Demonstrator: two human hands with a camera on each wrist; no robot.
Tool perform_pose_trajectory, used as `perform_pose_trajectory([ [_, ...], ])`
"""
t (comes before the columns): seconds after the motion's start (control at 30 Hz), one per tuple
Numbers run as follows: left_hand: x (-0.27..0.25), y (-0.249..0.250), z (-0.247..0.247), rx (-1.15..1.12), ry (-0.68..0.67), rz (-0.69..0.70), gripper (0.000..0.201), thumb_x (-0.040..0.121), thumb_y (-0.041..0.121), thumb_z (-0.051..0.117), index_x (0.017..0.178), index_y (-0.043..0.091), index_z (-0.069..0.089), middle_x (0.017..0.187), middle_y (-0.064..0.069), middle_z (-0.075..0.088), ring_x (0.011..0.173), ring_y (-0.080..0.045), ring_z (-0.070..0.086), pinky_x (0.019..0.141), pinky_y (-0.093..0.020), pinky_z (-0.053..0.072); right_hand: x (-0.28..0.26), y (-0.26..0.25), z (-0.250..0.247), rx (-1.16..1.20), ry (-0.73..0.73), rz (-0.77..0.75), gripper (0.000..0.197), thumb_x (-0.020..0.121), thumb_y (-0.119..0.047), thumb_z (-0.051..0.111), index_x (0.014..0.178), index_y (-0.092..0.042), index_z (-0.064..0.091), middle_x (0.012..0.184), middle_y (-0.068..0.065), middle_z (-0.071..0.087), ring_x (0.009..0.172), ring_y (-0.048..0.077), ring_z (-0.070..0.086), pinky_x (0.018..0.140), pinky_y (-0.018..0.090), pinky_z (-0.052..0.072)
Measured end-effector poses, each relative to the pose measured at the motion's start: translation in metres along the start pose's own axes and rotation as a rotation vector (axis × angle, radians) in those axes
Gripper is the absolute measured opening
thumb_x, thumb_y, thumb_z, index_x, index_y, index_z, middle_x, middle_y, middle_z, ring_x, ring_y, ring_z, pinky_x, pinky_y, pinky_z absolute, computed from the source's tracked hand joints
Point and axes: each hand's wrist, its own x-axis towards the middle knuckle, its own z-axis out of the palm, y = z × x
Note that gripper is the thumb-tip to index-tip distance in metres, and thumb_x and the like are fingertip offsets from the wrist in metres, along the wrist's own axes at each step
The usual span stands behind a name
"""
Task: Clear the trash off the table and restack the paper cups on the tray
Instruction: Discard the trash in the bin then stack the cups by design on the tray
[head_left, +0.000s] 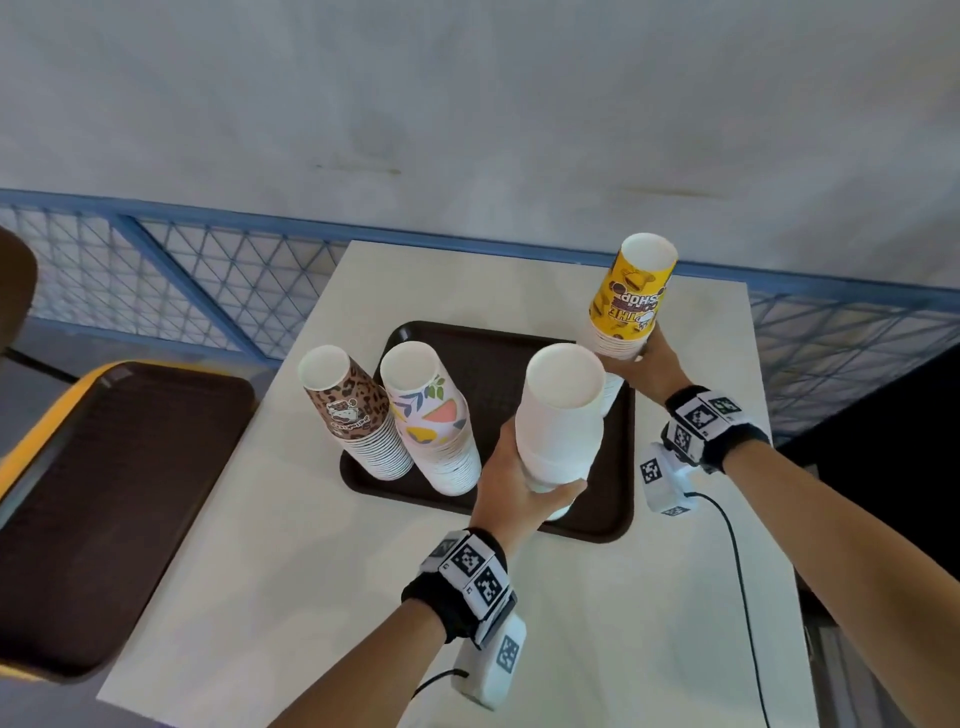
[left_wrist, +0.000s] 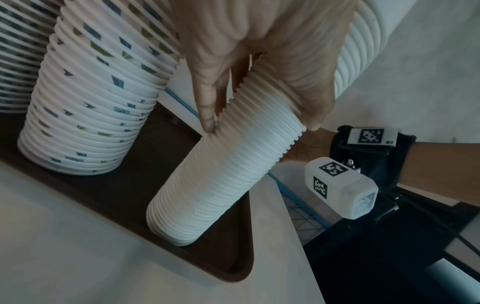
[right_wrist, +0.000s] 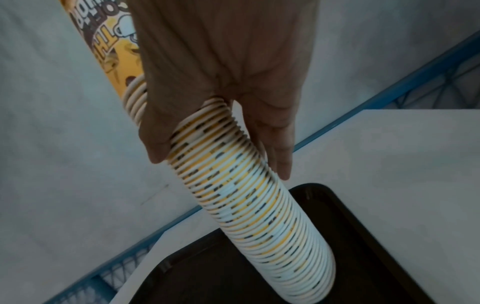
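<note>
Two hands are each holding a tall stack of cups over the tray (head_left: 597, 525). Closest, the left hand (head_left: 511, 488) is wrapping its fingers (left_wrist: 205, 98) round the white stack (head_left: 563, 415), and the wrist view shows its bottom resting on the tray's near right corner. Farther off, the right hand (head_left: 649, 364) is gripping the yellow stack (head_left: 631, 291) at the tray's far right part; whether its bottom is touching the tray is hard to tell. Beside them, on the tray's left part, the flower stack (head_left: 431, 415) and the spotted stack (head_left: 353, 405) are standing alone. No trash is showing on the table (head_left: 291, 545). The person seems to be setting down the last stacks. Next, each stack likely needs standing straight before the fingers let go, or it could tip.
</note>
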Motion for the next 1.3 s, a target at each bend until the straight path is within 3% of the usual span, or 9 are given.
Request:
perform_pose_trajectory([
  [0.2,0.001,-0.001,0.001,0.033,-0.046,0.018,0.086,0.058,0.036,0.08,0.131,0.026,0.035,0.115,0.023,0.051,0.114,-0.004,0.051,0.101,-0.033,0.047,-0.022,-0.005,0.025,0.033,-0.192,-0.083,0.109,0.042,-0.062,0.076,0.129,-0.008,0.04,0.122,0.004,0.057,0.112,0.015,0.049,0.102,0.037,0.041],
  [0.27,0.001,-0.002,0.001,0.036,-0.055,0.027,0.084,0.061,0.033,0.081,0.13,0.026,0.035,0.12,0.015,0.054,0.116,-0.006,0.052,0.1,-0.035,0.048,-0.032,-0.011,0.028,0.045,-0.244,-0.074,0.082,0.046,-0.06,0.076,0.109,-0.016,0.049,0.096,-0.018,0.064,0.093,-0.001,0.055,0.089,0.022,0.045],
  [0.33,0.0,-0.002,0.002,0.04,-0.051,0.033,0.083,0.061,0.033,0.082,0.13,0.027,0.035,0.123,0.012,0.054,0.116,-0.007,0.052,0.1,-0.035,0.048,-0.039,-0.013,0.027,0.052,-0.296,-0.083,0.035,0.07,-0.026,0.074,0.093,-0.024,0.047,0.075,-0.022,0.063,0.072,-0.013,0.057,0.075,0.015,0.045],
  [0.57,0.002,0.004,0.013,0.01,-0.055,0.029,0.081,0.063,0.031,0.082,0.128,0.034,0.034,0.121,0.016,0.052,0.117,-0.007,0.051,0.103,-0.032,0.045,-0.063,0.007,-0.013,0.053,-0.361,0.101,0.057,0.088,0.004,0.05,0.137,-0.021,0.038,0.136,0.007,0.05,0.123,0.019,0.047,0.104,0.04,0.043],
  [0.67,0.004,0.007,0.024,0.005,-0.071,0.039,0.082,0.064,0.027,0.082,0.13,0.03,0.034,0.12,0.017,0.05,0.117,-0.007,0.05,0.103,-0.031,0.044,-0.087,0.021,-0.018,0.069,-0.364,0.093,0.067,0.08,0.02,0.042,0.138,-0.013,0.035,0.128,0.007,0.053,0.119,0.019,0.05,0.08,0.011,0.048],
  [0.83,0.007,0.015,0.044,-0.012,-0.064,0.058,0.08,0.064,0.025,0.082,0.13,0.024,0.036,0.124,0.01,0.054,0.114,-0.004,0.048,0.099,-0.026,0.043,-0.125,0.044,0.002,-0.029,-0.35,0.049,0.082,0.071,0.009,0.064,0.136,-0.024,0.027,0.115,-0.02,0.049,0.118,0.012,0.045,0.079,0.014,0.04],
  [1.0,0.009,0.011,0.041,-0.052,-0.16,0.056,0.078,0.069,0.017,0.078,0.133,0.022,0.034,0.119,0.015,0.049,0.112,-0.001,0.046,0.088,-0.001,0.039,-0.126,0.05,0.023,-0.11,0.017,-0.068,0.08,0.062,-0.011,0.083,0.131,-0.008,0.042,0.109,-0.005,0.055,0.097,0.013,0.052,0.08,0.026,0.04],
  [1.17,0.007,-0.009,0.016,-0.064,-0.032,-0.002,0.051,0.077,0.004,0.062,0.113,0.034,0.041,0.114,0.013,0.051,0.11,-0.009,0.052,0.095,-0.031,0.045,-0.125,0.049,0.027,-0.055,0.068,-0.024,0.079,0.058,-0.019,0.087,0.125,-0.008,0.047,0.108,-0.004,0.058,0.097,0.014,0.053,0.08,0.028,0.042],
  [1.3,0.035,-0.014,0.01,-0.064,0.14,-0.087,0.078,0.073,0.009,0.072,0.136,0.022,0.029,0.131,-0.002,0.044,0.118,-0.019,0.048,0.102,-0.038,0.044,-0.127,0.049,0.027,-0.066,0.076,-0.015,0.076,0.062,-0.015,0.084,0.127,-0.007,0.046,0.119,0.004,0.06,0.099,0.012,0.051,0.083,0.026,0.04],
])
